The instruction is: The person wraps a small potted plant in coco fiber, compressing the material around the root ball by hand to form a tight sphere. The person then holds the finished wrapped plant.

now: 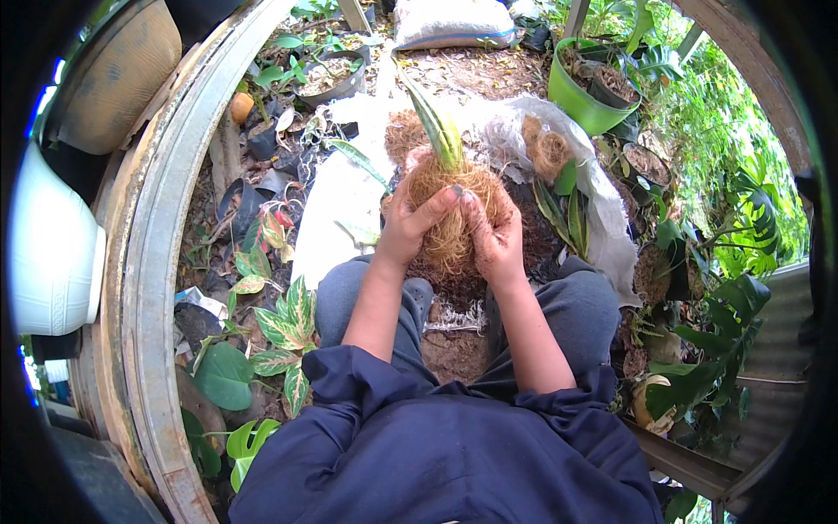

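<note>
Both hands cup a ball of brown coconut fibre (pixel 452 226), pressed around the base of a snake plant (pixel 440 124) whose green, yellow-edged leaf points up and away from me. My left hand (pixel 414 216) grips the ball's left side, its thumb on the front. On the right side, my right hand (pixel 494 226) holds it, the two thumbs almost meeting. Soil clings to the fingers. Below the ball, dark soil (pixel 452 285) lies on a white woven sack (pixel 340 203). Whatever the fibre wraps inside is hidden.
More coconut fibre (pixel 548 154) lies on the sack's right, near loose snake plant leaves (pixel 576 223). A green pot (pixel 582 92) stands at the back right, a full white sack (pixel 455 25) at the back. Variegated plants (pixel 288 321) and a metal rail (pixel 154 262) border the left.
</note>
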The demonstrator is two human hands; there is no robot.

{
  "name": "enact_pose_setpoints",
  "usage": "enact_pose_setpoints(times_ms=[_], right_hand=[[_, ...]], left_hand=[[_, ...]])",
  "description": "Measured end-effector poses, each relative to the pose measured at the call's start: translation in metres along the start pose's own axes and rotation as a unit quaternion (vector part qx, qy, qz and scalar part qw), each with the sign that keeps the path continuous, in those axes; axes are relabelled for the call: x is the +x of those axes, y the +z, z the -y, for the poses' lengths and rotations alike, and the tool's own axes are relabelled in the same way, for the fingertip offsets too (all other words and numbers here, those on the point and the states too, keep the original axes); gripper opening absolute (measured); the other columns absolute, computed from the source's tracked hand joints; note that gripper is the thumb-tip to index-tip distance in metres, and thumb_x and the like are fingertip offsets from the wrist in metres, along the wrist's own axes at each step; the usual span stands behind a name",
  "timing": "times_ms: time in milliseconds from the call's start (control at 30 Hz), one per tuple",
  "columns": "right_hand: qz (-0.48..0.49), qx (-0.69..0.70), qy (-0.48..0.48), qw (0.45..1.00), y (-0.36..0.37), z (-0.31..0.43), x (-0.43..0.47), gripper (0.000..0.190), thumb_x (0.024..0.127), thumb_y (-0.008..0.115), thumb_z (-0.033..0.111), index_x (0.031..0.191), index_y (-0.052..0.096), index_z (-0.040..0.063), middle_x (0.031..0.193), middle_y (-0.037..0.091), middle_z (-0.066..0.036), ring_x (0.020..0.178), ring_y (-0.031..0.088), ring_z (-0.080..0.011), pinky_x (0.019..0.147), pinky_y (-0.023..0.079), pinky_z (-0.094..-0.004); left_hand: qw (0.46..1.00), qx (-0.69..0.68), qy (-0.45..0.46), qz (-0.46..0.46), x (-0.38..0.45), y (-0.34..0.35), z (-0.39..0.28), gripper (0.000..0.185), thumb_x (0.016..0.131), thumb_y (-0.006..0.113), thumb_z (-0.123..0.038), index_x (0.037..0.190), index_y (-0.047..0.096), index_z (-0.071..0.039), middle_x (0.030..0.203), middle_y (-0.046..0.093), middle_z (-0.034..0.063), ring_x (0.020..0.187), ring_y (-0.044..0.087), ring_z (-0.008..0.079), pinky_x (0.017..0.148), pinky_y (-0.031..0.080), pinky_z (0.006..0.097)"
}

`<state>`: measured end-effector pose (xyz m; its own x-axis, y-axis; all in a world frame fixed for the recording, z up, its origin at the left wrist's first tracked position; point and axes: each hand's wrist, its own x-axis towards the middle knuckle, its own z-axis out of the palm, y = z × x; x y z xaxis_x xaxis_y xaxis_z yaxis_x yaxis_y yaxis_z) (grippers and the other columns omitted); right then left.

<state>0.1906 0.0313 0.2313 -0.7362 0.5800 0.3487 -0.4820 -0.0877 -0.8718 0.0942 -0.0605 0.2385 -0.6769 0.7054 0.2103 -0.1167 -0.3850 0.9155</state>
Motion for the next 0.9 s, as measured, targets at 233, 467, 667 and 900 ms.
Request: enact_pose_setpoints(times_ms=[233, 467, 667, 900], right_hand=[[-0.112, -0.017, -0.023, 0.993, -0.002, -0.001, 0.014, 0.024, 0.091, 0.064, 0.011, 0.109, 0.063, -0.004, 0.098, 0.066, -0.009, 0.088, 0.061, -0.0155, 0.08, 0.049, -0.0295], [0.041, 0.104, -0.021, 0.994, -0.016, 0.009, 0.016, 0.079, 0.086, 0.063, 0.01, 0.151, 0.019, 0.001, 0.151, 0.03, -0.017, 0.141, 0.028, -0.0262, 0.116, 0.02, -0.0392], [0.036, -0.178, -0.115, 0.977, -0.009, -0.004, 0.017, 0.074, 0.085, 0.068, 0.016, 0.147, 0.03, 0.001, 0.153, 0.028, -0.018, 0.142, 0.025, -0.0271, 0.116, 0.02, -0.0395], [-0.072, 0.05, -0.001, 0.996, 0.003, -0.012, 0.008, 0.038, 0.09, 0.068, 0.012, 0.124, 0.055, 0.0, 0.119, 0.057, -0.008, 0.108, 0.054, -0.0144, 0.094, 0.044, -0.0285]], left_hand=[[0.965, 0.165, 0.195, -0.056, -0.009, 0.018, 0.013, 0.093, 0.077, 0.079, -0.041, 0.142, 0.031, 0.004, 0.132, 0.046, 0.018, 0.125, 0.046, 0.027, 0.107, 0.035, 0.0386], [0.953, 0.182, 0.21, -0.123, -0.01, 0.032, 0.027, 0.081, 0.088, 0.069, -0.028, 0.148, 0.022, 0.0, 0.142, 0.037, 0.0184, 0.127, 0.044, 0.0265, 0.107, 0.037, 0.0388], [0.961, 0.023, 0.169, -0.217, -0.012, 0.021, 0.028, 0.054, 0.098, 0.054, -0.021, 0.142, 0.035, 0.003, 0.139, 0.043, 0.0145, 0.127, 0.045, 0.0206, 0.108, 0.037, 0.0343], [0.971, -0.012, 0.102, -0.217, -0.019, 0.015, 0.043, 0.041, 0.102, 0.047, -0.032, 0.127, 0.047, 0.0, 0.127, 0.051, 0.0106, 0.123, 0.046, 0.0153, 0.109, 0.035, 0.032]])
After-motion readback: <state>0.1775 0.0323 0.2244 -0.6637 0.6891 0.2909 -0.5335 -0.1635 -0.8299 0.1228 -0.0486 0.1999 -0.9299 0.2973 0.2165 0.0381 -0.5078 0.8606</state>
